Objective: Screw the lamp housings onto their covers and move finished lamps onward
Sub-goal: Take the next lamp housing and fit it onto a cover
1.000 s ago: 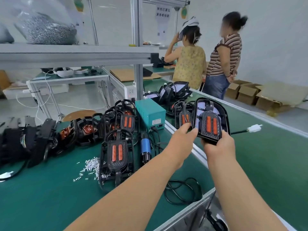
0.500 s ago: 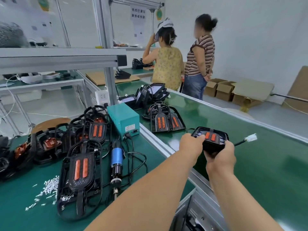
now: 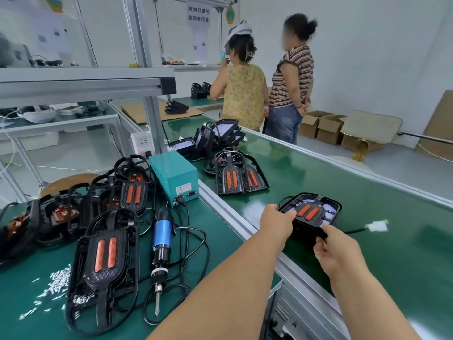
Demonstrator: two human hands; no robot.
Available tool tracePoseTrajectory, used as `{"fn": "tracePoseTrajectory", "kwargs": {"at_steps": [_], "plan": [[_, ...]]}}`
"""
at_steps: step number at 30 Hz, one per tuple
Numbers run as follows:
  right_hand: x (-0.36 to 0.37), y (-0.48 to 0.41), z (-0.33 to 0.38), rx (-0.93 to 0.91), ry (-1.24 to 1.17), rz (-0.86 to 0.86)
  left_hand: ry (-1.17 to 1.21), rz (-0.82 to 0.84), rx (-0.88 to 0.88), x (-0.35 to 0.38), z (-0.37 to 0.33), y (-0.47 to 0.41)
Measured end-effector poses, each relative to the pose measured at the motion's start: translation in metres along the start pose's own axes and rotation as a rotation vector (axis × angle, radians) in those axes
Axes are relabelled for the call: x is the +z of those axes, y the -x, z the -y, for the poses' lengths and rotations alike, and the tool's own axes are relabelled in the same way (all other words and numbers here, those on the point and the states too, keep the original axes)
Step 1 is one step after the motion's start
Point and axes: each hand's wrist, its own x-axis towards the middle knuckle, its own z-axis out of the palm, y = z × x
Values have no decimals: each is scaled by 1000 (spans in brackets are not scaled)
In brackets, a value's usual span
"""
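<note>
- Closest to the camera, on the green bench: an electric screwdriver (image 3: 160, 244) with a blue body lies flat, bit pointing toward the viewer, its black cord looped around it.
- Just left of it there's an open lamp housing (image 3: 104, 260) lying face up, two orange strips showing, and a scatter of little white screws (image 3: 57, 283) beside it on the mat.
- The right hand (image 3: 337, 251) has its fingers curled round the near edge of the finished lamp (image 3: 311, 215), so it's gripping it from the near side.
- The left hand (image 3: 275, 223) is pinching the lamp's left edge, fingers wrapped on it too. Both hands on the same piece.
- That lamp sits low on the green conveyor belt (image 3: 367, 192), past the metal rail; can't tell if it's fully resting on the belt. Its wire trails right to a white connector (image 3: 376, 225) lying on the belt.
- Behind the screwdriver, a teal power box (image 3: 175, 176) with more housings piled to its left.
- Further up the belt, another pair of lamps (image 3: 239, 176) with orange strips, then a stack of black covers (image 3: 220, 134).
- Way back, two people (image 3: 267, 87) stand facing away, with cardboard boxes (image 3: 323, 127) on the floor to the right.
</note>
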Motion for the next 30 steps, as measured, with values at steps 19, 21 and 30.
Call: {"fn": "tracePoseTrajectory", "kwargs": {"at_steps": [19,21,30], "plan": [[38,94,-28,-195,-123,224,-42,-59,223,-84,-16,65],[58,117,-37,-271,-50,343,-57,-101,288,-105,-17,80],[136,218,-111,-561,643,1064,-119,-454,441,-270,14,165]]}}
